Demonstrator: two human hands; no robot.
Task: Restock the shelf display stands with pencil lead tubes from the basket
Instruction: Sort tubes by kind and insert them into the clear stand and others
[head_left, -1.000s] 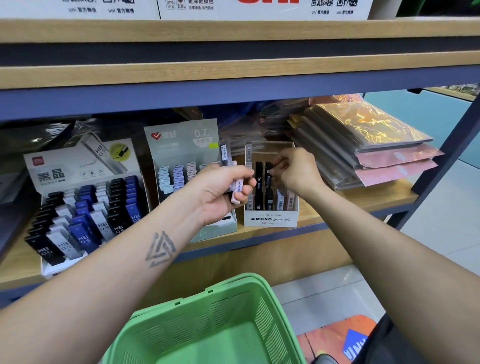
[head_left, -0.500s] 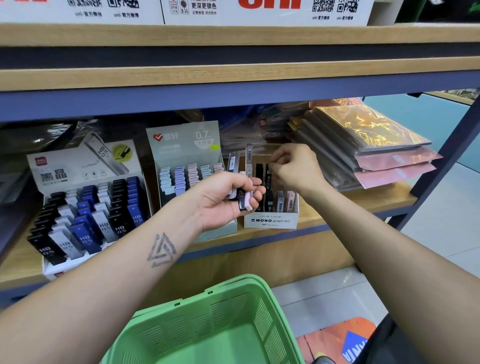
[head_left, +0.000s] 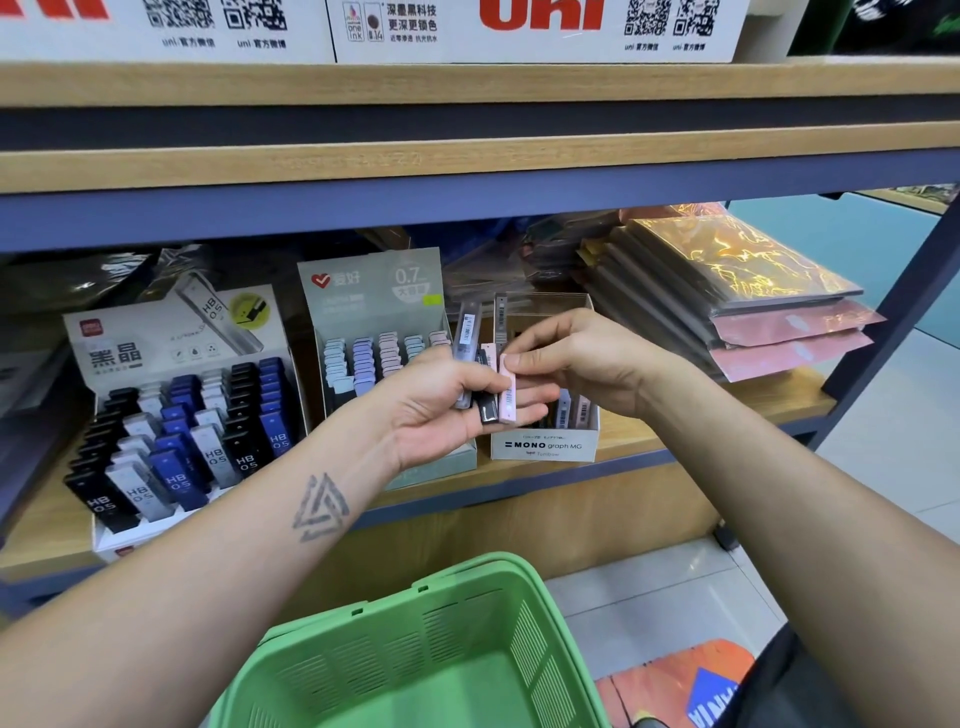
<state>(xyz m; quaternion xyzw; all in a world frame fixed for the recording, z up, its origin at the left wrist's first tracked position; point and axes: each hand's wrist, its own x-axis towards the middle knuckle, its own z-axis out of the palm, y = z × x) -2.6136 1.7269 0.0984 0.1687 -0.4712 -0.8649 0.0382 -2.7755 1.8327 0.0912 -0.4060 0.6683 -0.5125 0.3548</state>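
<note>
My left hand (head_left: 447, 405) holds a small bunch of pencil lead tubes (head_left: 480, 374) upright in front of the white MONO display box (head_left: 545, 447). Among them is a pink tube (head_left: 508, 392), and my right hand (head_left: 582, 358) pinches its top end. Both hands hover over the box, which holds a few tubes at its right side. The green basket (head_left: 415, 654) hangs below, and the part of its floor that shows is bare.
Left of the MONO box stand a grey-green 0.7 lead display (head_left: 379, 332) and a white stand of HB 0.5 tubes (head_left: 182, 431). Stacked wrapped pads (head_left: 727, 301) fill the shelf's right. A blue shelf post (head_left: 904, 306) rises at the right.
My right hand came back from inside the MONO box to the bunch in my left hand and took the pink tube's top. The left hand rose slightly and turned palm-up.
</note>
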